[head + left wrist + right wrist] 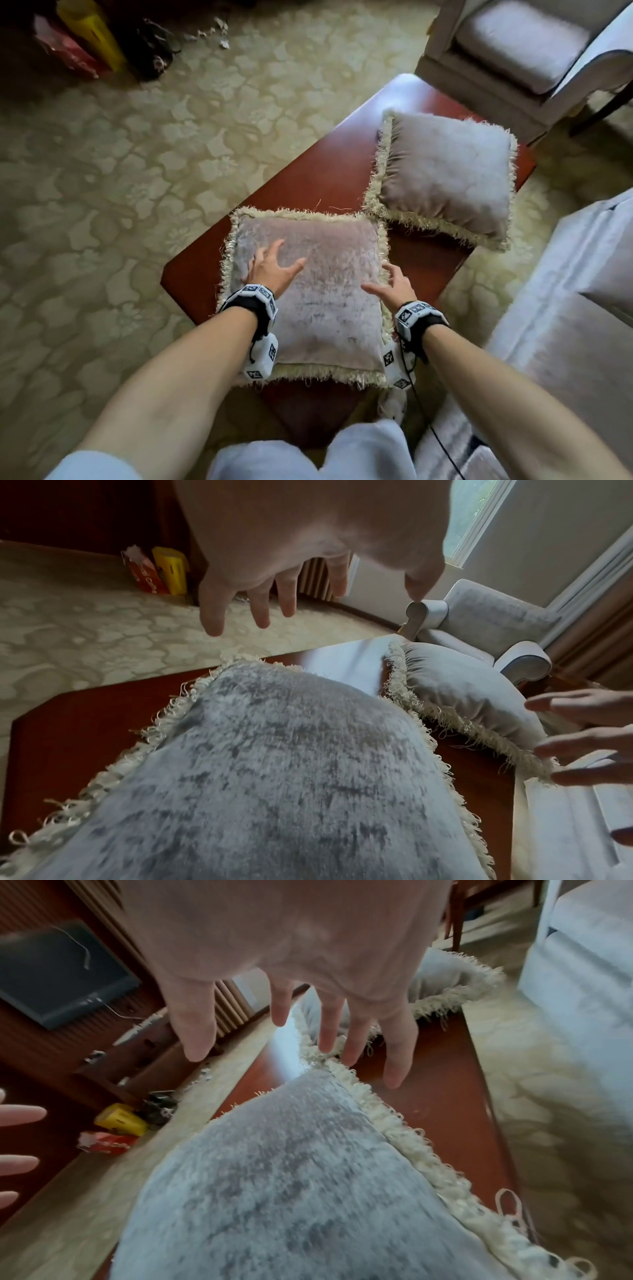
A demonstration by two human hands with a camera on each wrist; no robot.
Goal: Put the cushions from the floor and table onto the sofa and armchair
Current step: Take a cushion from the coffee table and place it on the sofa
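Velvet near cushion (308,291) lies flat on table (329,178), dead centre between my hands. Left hand (270,265) and right hand (394,284) spread, gripping nothing. Left wrist: fingers (212,615) hang above its far-left edge. Right wrist: fingers (394,1056) hang over its right fringe.

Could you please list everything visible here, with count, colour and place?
Fringed grey velvet cushions: two, on the table; near one under the hands, far one beyond it.
Reddish-brown wooden table: one, centre.
Pale grey armchair: one, beyond the table.
Pale grey sofa: one, right.
Cream patterned carpet: one, floor.
Yellow and red packages: two, far left.
Black television: one, by the wall.
Left hand, right hand: open, over the near cushion.
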